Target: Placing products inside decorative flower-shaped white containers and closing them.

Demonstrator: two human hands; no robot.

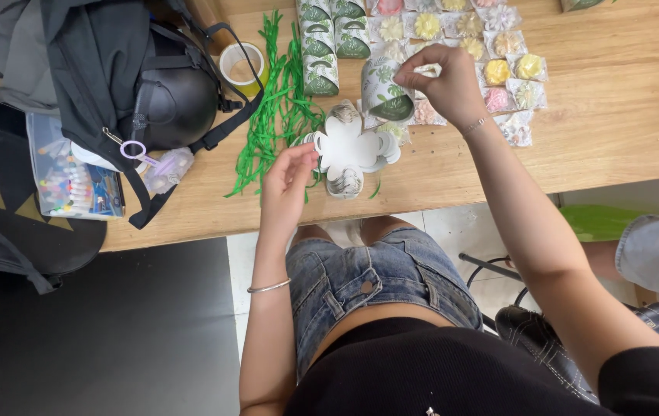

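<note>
Currently the left hand [289, 181] pinches one rounded flap of a flat white petal-shaped paper box blank [349, 148], fingers closed on its edge. That blank lies just beyond the fingertips, close to the near table edge [422, 196]. The right hand [441, 81], farther out and to the right, is curled shut around a leaf-printed folded paper box [383, 88], thumb and forefinger nipping its top lip.

Judging from this, the blank could slide off the near edge if the left hand tugs toward the body, since little bare wood lies between them. Loose green paper shred [279, 100], touching the blank on the left hand's outer side, could snag in the flaps. Wrapped flower-shaped soaps [499, 73] crowd right beside the right hand, so a sideways sweep may scatter them. More folded boxes [322, 46] stand beyond. Open room lies to the right of the right wrist; leftward, a tape roll [242, 68], helmet [171, 96] and bag hem things in.
</note>
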